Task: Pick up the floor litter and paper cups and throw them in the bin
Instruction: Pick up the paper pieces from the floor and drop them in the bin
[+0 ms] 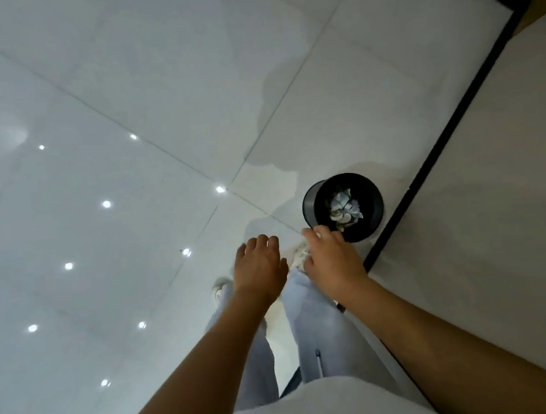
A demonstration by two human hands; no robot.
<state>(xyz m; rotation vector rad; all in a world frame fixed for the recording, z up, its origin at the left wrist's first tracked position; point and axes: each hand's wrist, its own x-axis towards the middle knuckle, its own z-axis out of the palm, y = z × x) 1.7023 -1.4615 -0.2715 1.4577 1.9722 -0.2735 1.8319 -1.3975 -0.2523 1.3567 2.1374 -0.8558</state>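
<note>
Item: I am holding my left hand and right hand loose and seemingly empty beside the black bin, crumpled litter lying inside, risking knocking the light bin over if my right hand catches its rim.

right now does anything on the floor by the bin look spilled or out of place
Nothing looks spilled. The black bin stands upright near the dark baseboard, with crumpled paper inside it. The grey patches on the glossy tiles look like reflections. Both the left hand and right hand appear empty.
</note>
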